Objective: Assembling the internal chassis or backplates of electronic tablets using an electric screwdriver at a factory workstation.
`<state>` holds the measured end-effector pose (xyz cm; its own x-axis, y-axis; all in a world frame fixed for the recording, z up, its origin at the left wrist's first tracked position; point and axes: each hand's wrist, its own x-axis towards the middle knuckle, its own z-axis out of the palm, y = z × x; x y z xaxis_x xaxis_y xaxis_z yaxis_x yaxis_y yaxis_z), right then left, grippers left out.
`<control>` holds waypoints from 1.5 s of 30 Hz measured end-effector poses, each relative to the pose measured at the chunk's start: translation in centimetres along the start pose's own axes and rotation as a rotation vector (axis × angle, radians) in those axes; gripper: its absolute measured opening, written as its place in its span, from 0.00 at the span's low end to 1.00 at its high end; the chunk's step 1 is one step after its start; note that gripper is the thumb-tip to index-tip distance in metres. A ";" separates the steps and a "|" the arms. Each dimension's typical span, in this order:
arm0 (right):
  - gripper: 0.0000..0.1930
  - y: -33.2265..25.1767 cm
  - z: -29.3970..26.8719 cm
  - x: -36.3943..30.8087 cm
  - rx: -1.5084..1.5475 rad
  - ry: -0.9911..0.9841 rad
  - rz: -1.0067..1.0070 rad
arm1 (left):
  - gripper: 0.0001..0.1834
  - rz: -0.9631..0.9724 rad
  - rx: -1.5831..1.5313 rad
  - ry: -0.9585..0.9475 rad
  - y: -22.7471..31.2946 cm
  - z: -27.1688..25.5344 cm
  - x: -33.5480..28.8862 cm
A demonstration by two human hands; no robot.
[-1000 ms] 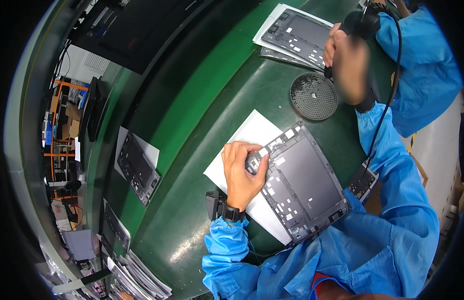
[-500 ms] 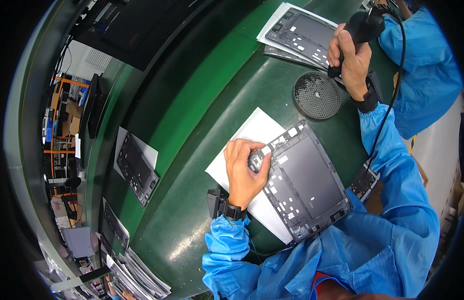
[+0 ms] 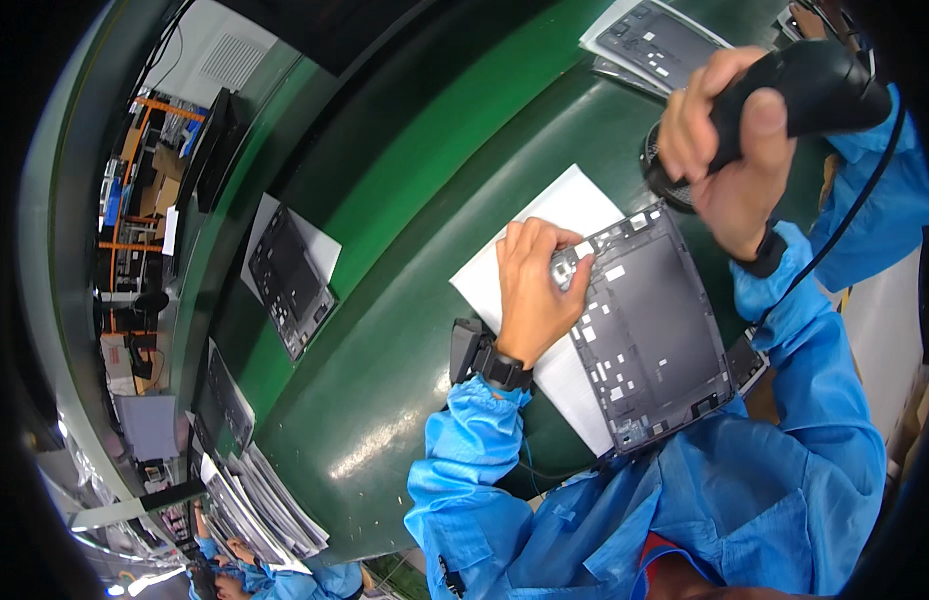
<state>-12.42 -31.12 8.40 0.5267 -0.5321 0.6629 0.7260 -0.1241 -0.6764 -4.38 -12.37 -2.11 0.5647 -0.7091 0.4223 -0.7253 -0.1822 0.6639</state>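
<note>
Across the view, a long green worktop (image 3: 409, 320) with a bright glare, and in the room at far left, orange-framed shelving (image 3: 129, 246). Toward lower left, a pile of sheets (image 3: 262, 500); nearer the middle, a white sheet (image 3: 572, 392) with a dark device frame (image 3: 664, 320) lying partly over it — left hand (image 3: 534, 290) pinched narrow on the frame's upper-left corner, right hand (image 3: 741, 195) raised and wrapped around a black corded tool (image 3: 799, 95).
</note>
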 end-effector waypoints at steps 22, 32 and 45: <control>0.20 4.9 2.9 -4.7 -0.039 -0.150 0.225 | 0.13 0.009 -0.037 0.044 -0.4 0.5 -0.4; 0.19 4.8 3.0 -4.7 -0.047 -0.137 0.244 | 0.13 0.004 -0.035 0.044 -0.3 0.5 -0.4; 0.18 5.0 3.3 -5.0 -0.032 -0.143 0.256 | 0.13 -0.006 -0.046 0.029 -0.3 0.5 -0.3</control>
<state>-10.01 -26.30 2.76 0.7496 -0.4261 0.5065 0.5484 -0.0287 -0.8357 -4.54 -12.44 -2.70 0.5802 -0.6883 0.4355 -0.7035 -0.1540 0.6938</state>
